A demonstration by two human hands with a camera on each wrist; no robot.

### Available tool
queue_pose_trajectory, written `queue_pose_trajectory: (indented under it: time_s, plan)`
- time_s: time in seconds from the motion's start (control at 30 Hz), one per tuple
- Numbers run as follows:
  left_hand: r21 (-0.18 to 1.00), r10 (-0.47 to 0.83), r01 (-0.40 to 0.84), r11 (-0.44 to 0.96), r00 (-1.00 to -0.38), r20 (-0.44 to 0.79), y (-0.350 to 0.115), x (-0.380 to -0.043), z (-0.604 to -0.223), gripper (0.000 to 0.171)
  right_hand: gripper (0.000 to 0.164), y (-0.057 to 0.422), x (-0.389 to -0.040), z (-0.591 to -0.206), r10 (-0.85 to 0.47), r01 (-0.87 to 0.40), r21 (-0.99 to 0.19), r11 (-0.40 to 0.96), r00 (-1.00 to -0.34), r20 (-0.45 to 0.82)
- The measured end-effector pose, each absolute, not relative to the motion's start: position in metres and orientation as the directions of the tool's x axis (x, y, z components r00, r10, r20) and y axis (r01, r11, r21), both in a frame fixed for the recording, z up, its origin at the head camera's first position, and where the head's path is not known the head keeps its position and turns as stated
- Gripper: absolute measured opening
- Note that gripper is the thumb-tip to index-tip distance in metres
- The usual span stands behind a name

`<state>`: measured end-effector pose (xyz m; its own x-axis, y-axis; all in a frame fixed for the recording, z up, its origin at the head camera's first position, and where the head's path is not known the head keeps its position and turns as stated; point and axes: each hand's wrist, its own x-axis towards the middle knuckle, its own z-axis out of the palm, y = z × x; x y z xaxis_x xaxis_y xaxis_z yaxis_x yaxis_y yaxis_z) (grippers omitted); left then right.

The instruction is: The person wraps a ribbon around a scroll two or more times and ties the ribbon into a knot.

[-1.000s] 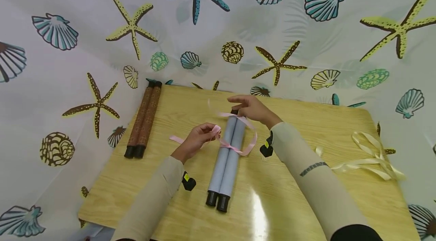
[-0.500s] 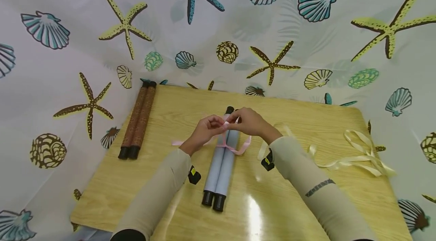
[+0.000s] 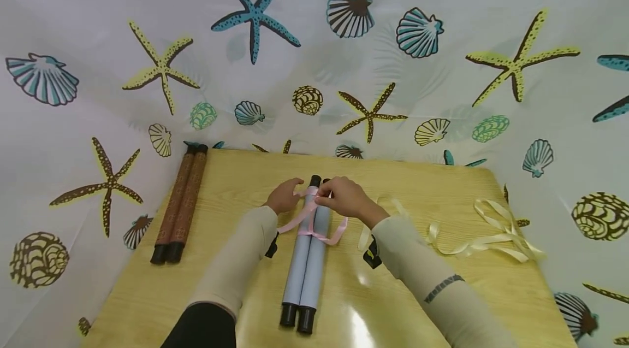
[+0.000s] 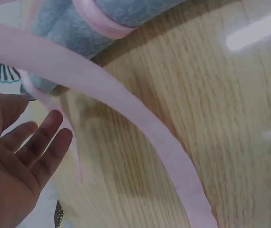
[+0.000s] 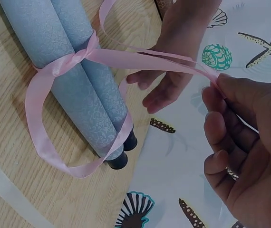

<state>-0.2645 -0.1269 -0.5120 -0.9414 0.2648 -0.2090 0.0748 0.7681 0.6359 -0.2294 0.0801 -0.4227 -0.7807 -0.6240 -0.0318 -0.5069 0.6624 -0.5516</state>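
Note:
A pair of pale blue rolled scrolls [image 3: 307,269] with black end caps lies side by side, a pink ribbon [image 5: 140,61] crossed round their middle. Between thumb and forefinger, my right hand [image 5: 249,137] pinches the ribbon above the far part of the scrolls; its other fingers curl loosely. A loose loop of the ribbon hangs over the scrolls' right side in the head view. My left hand [image 3: 284,196] is just left of the scrolls' far end. Its fingers [image 4: 39,145] are spread and relaxed in the left wrist view, with a ribbon tail passing close by.
Two brown patterned scrolls [image 3: 179,206] with black caps lie along the left of the wooden table [image 3: 403,304]. Cream ribbon [image 3: 496,241] is strewn on the right side, with another piece near my right wrist. A sheet printed with shells and starfish [image 3: 275,75] hangs behind the table.
My hands came together at the ribbon above the scrolls; now the left has moved off leftward with its fingers loosened, while the right pinches the ribbon. The head view has tilted upward.

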Motion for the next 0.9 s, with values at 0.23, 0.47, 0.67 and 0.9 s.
queue_pose_trajectory:
  time_s: [0.23, 0.47, 0.67, 0.9]
  plan:
    - [0.662, 0.156, -0.037, 0.749, -0.96, -0.231, -0.13, -0.25, -0.532, 0.031, 0.015, 0.069, -0.22, -0.432, -0.627, -0.505, -0.573, 0.646, -0.779, -0.021]
    - [0.59, 0.051, -0.066, 0.805, -0.982, -0.18, -0.136, -0.245, -0.532, 0.012, 0.016, 0.068, -0.219, -0.434, -0.626, -0.492, -0.582, 0.647, -0.779, -0.037]
    - [0.641, 0.074, -0.042, 0.766, -0.986, -0.152, -0.157, -0.236, -0.507, 0.016, 0.015, 0.077, -0.226, -0.434, -0.596, -0.473, -0.572, 0.67, -0.802, -0.035]
    - [0.728, 0.005, -0.167, 0.665, -0.974, -0.228, -0.191, -0.21, -0.486, 0.019, 0.017, 0.089, -0.233, -0.433, -0.565, -0.446, -0.56, 0.698, -0.824, -0.048]
